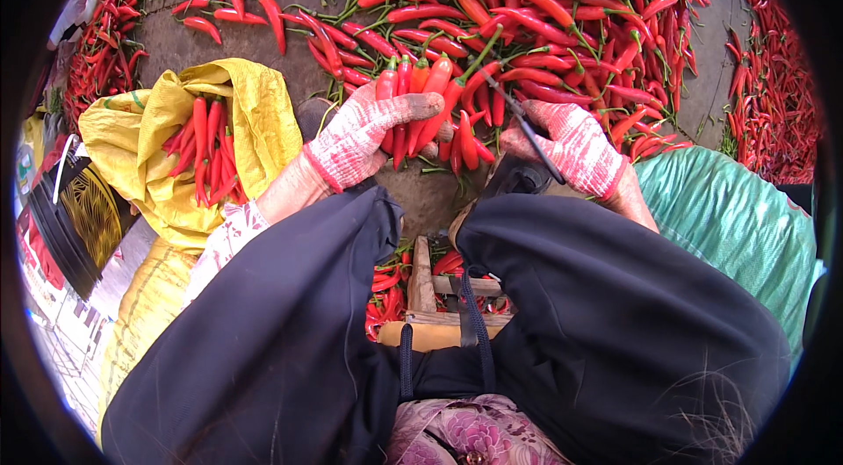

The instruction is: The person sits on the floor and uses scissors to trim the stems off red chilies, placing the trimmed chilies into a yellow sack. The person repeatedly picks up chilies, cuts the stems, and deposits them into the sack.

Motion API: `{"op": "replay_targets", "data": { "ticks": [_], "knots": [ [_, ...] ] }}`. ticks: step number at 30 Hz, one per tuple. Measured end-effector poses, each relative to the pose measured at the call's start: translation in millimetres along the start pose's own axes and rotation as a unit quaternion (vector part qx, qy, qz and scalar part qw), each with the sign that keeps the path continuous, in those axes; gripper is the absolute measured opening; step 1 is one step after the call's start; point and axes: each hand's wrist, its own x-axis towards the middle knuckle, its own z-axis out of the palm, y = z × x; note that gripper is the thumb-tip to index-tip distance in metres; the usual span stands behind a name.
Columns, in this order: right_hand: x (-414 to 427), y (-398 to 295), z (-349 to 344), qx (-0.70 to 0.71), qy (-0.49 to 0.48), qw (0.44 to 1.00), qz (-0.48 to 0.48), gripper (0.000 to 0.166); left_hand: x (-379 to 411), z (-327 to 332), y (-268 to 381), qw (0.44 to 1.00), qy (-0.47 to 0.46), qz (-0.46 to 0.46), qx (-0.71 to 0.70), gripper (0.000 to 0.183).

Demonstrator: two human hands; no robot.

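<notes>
My left hand (369,129), in a red-and-white knit glove, grips a bunch of red chili peppers (419,86) in front of my knees. Most of their tops point away from me, and one pepper with a long green stem (483,55) slants to the right. My right hand (560,139), gloved alike, is closed around scissors, of which a dark handle (537,142) and narrow metal blades (490,80) show. The blades lie close to that stem; whether they touch it I cannot tell. A large heap of red chili peppers (527,17) lies beyond both hands.
At left stands a yellow woven sack (257,96), open, with peppers inside, beside a black bucket (66,221). A green woven sack (724,201) lies at right. More pepper heaps (784,103) flank the concrete ground (178,60). A wooden stool frame (421,280) shows between my legs.
</notes>
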Motion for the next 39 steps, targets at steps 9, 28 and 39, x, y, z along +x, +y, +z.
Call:
{"op": "replay_targets", "data": {
  "ticks": [9,28,39],
  "knots": [
    [2,15,14,0.06,-0.03,0.998,-0.002,0.052,2,5,5,0.996,-0.074,-0.028,0.047,0.067],
    [19,-39,22,0.342,0.064,0.937,-0.038,0.032,-7,12,16,0.995,-0.042,0.021,0.084,0.04],
    [18,-48,24,0.452,0.094,0.885,-0.067,0.032,-7,18,9,0.996,0.004,0.09,0.001,0.036]
  ]
}}
